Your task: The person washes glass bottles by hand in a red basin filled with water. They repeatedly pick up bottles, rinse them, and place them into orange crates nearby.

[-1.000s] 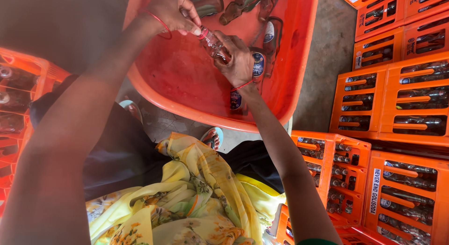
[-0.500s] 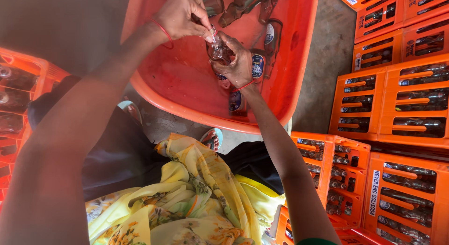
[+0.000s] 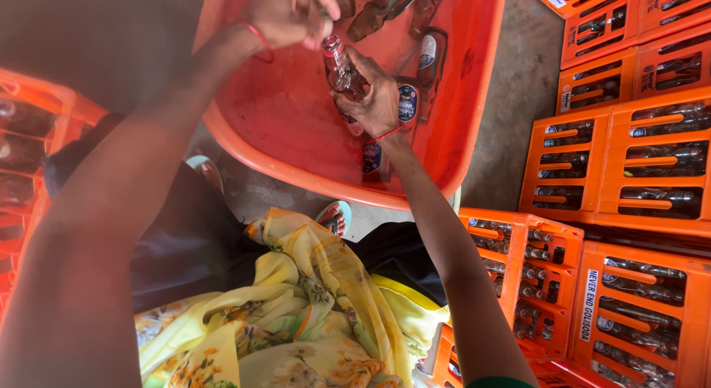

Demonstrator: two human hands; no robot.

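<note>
Head view: I hold a small clear glass bottle over the big orange tub, near the frame's 12 o'clock. My right hand is clamped around the bottle's body from below, neck tilted up toward 11 o'clock. My left hand sits just above it, fingers pinched together at the bottle's mouth; I cannot tell what, if anything, is between them. A red thread circles each wrist.

Inside the tub, more bottles lie in shallow water at 12 to 1 o'clock of the one I hold, some with blue oval labels. One labelled bottle lies just under my right wrist, at 6 o'clock of the hand.

Below the tub, at 6 o'clock, a yellow flowered cloth covers my lap, and a sandal shows on the concrete floor. At 3 o'clock, stacked orange crates are filled with bottles lying on their sides; more crates stand at 9 o'clock.
</note>
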